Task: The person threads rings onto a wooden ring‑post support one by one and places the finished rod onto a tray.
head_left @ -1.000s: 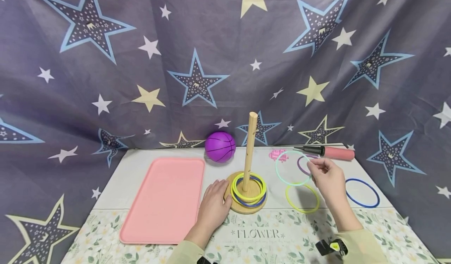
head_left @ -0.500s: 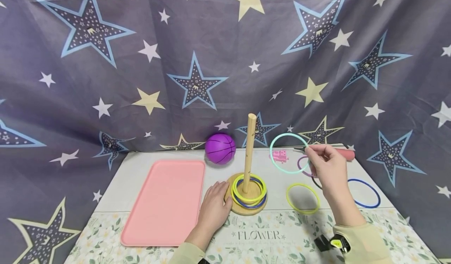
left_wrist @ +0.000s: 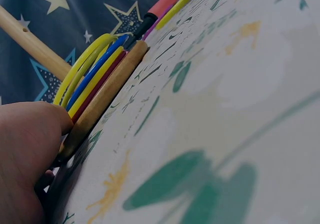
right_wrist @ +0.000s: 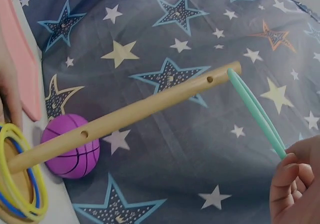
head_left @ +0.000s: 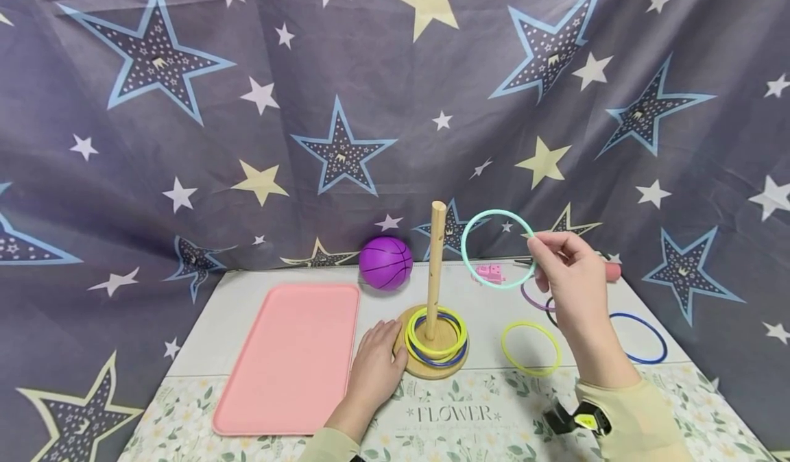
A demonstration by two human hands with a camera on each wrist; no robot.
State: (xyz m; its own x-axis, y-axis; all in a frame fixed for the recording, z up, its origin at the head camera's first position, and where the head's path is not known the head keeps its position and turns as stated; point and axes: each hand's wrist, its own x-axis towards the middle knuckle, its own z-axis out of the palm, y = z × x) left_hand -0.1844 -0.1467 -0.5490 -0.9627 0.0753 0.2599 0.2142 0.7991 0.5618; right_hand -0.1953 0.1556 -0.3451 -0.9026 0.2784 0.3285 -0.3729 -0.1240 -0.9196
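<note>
Between thumb and fingers my right hand [head_left: 574, 284] pinches a mint-green ring [head_left: 464, 246], raised above the table to the right of the wooden post [head_left: 435, 270]. In the right wrist view this ring [right_wrist: 255, 109] appears nearly edge-on, its far end by the post's top. The post stands upright on a round wooden base [head_left: 432, 371]. Around its foot lie yellow rings [head_left: 412, 330] and a blue ring [head_left: 439, 364]; the left wrist view also has a dark red ring [left_wrist: 100, 89] in the stack. My left hand [head_left: 376, 362] rests against the base's left edge, fingers extended.
Right of the post lie a yellow ring [head_left: 532, 373], a blue ring [head_left: 648, 361] and a purple ring [head_left: 532, 302], with a dark ring partly hidden. A pink toy piece [head_left: 489, 273], purple ball [head_left: 385, 263] and pump [head_left: 612, 271] are behind. A pink tray [head_left: 286, 359] lies left.
My right hand has lifted the mint-green ring higher and brought it left toward the post. My left hand stays at the base.
</note>
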